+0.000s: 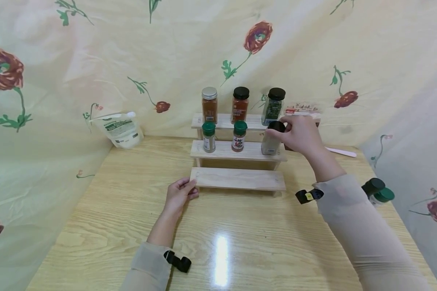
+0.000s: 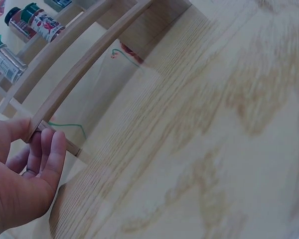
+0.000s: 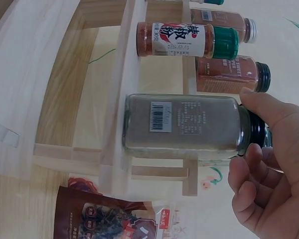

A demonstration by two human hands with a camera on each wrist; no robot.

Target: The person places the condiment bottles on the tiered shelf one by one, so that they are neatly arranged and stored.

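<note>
A wooden three-step spice rack [image 1: 238,178] stands on the table. My left hand [image 1: 181,195] pinches the left end of its lowest step, thumb above and fingers curled under the board [image 2: 72,82]. At the right end of the middle step, my right hand [image 1: 301,134] holds a square spice jar of greyish powder [image 3: 182,124] by its black lid. The jar's base meets the board. Two green-capped spice jars [image 1: 209,137] [image 1: 238,136] share that step. On the top step are a silver-lidded jar [image 1: 209,106], a black-lidded red jar [image 1: 240,106] and a jar of green herbs [image 1: 273,107].
A white pouch [image 1: 121,130] stands at the back left. Behind the right hand is a brown food packet [image 3: 114,216], with a white utensil handle [image 1: 341,152] beside it. A black-lidded jar [image 1: 373,186] and a green-capped jar [image 1: 383,196] stand right, partly hidden by the sleeve.
</note>
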